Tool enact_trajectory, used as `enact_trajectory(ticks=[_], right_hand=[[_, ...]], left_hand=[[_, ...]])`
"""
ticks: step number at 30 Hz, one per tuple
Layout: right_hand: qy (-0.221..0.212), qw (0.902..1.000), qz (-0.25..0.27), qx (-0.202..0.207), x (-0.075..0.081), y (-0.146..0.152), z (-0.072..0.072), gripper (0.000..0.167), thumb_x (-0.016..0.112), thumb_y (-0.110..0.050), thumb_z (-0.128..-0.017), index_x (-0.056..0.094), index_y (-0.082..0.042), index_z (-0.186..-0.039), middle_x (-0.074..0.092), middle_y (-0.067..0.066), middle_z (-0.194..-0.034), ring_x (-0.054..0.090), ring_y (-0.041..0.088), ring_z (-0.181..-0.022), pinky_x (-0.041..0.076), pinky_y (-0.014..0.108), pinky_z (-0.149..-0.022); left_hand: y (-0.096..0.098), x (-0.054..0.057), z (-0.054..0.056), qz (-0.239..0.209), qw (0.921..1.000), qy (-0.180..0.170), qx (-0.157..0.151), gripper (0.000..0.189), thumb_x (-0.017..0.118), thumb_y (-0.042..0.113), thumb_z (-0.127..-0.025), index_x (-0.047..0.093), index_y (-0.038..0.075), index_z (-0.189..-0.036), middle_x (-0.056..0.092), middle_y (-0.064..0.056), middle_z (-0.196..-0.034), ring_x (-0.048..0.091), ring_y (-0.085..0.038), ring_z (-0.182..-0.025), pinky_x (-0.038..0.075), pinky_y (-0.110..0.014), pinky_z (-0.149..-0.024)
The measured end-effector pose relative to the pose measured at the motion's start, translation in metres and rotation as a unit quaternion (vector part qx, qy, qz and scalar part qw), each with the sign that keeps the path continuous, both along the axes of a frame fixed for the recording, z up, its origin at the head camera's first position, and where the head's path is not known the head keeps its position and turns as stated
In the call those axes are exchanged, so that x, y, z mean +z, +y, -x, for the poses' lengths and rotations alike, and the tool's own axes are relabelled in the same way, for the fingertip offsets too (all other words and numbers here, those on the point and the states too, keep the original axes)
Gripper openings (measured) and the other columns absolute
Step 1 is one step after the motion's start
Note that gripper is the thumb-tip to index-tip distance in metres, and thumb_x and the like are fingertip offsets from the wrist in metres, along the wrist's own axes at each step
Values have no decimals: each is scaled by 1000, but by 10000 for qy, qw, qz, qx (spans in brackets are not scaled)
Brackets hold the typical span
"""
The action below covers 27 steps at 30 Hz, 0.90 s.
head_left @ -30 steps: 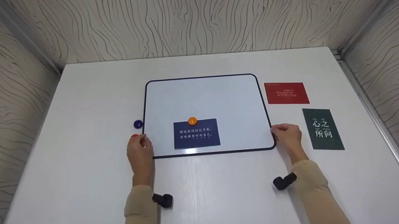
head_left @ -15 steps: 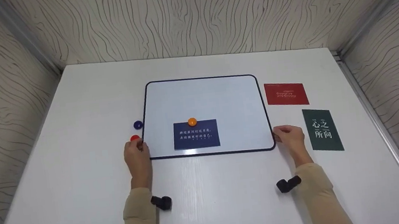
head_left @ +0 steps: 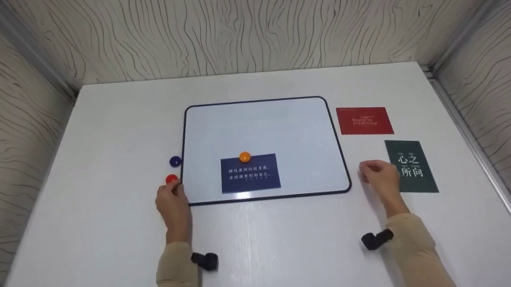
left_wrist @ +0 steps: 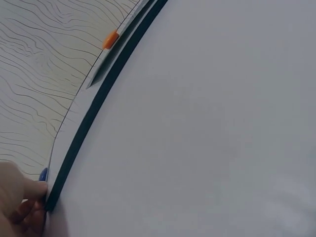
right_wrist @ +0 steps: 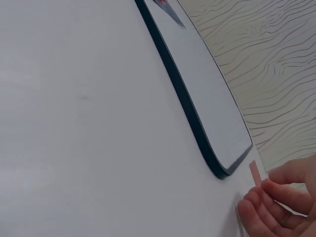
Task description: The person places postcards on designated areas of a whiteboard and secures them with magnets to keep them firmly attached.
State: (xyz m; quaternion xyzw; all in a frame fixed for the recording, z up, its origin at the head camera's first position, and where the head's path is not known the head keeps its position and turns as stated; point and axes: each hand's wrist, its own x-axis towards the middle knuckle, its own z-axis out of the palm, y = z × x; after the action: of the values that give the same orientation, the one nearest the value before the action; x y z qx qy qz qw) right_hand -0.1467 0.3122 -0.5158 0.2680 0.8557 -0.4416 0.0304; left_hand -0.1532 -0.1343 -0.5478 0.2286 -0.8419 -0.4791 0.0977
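A black-framed whiteboard (head_left: 260, 126) lies on the table. On its lower part rests a dark blue card (head_left: 260, 181) with white writing, an orange round magnet (head_left: 244, 157) at its top edge. My left hand (head_left: 174, 208) is at the board's lower left edge, fingers bent, fingertips at the frame. Just beyond them sits a red magnet (head_left: 171, 178), partly hidden, and farther up a dark blue magnet (head_left: 175, 161). My right hand (head_left: 381, 179) hovers right of the board, apart from its frame, fingers loosely curled around nothing, partly over a green card (head_left: 417, 168).
A red card (head_left: 364, 120) lies right of the board, above the green one. The white table (head_left: 270, 276) meets wood-patterned walls (head_left: 242, 24) at the back and sides. A small black camera is strapped at each wrist.
My right hand has left the board's lower right edge and moved right. My left hand has slid slightly left and down, uncovering more of the red magnet. The board appears to stay put.
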Motion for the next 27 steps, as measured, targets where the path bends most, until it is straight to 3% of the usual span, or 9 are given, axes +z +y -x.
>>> enact_trajectory(ticks=[7,12,21,24,27], right_hand=[[398,9930,-1023,-442,3,27,-6,31,53,-15,-95,63,5,-117,63,27,-117,59,33,-106,44,23,-78],[231,9906,-995,-910,5,47,-9,34,54,-18,-95,63,4,-119,62,26,-118,58,30,-104,40,14,-65],[-7,9876,-918,-1272,8,73,-12,35,56,-19,-94,62,4,-120,64,25,-115,57,31,-105,40,18,-67],[-96,9873,-810,-1361,8,80,-12,38,55,-19,-94,60,5,-122,61,27,-121,56,34,-112,47,24,-75],[-218,9869,-641,-1462,9,87,-13,41,53,-21,-95,57,6,-126,56,28,-131,53,38,-122,50,39,-97]], left_hand=[[-1,0,-1,-34,9998,139,112,22,56,1,-94,66,-4,-113,64,-22,-108,62,-30,-101,56,-41,-88],[-1,-1,-1,-122,9997,154,111,22,56,1,-94,66,-4,-113,64,-23,-109,61,-31,-103,56,-41,-90],[-1,-1,-1,-272,9995,153,49,23,55,2,-94,65,-4,-114,63,-23,-111,62,-31,-106,56,-41,-93],[-3,-2,-1,-385,9992,116,42,22,55,3,-95,65,-3,-114,62,-22,-112,61,-30,-108,55,-41,-94],[-6,-1,0,-468,9989,61,33,22,55,3,-95,65,-3,-113,62,-22,-112,60,-30,-108,55,-41,-94]])
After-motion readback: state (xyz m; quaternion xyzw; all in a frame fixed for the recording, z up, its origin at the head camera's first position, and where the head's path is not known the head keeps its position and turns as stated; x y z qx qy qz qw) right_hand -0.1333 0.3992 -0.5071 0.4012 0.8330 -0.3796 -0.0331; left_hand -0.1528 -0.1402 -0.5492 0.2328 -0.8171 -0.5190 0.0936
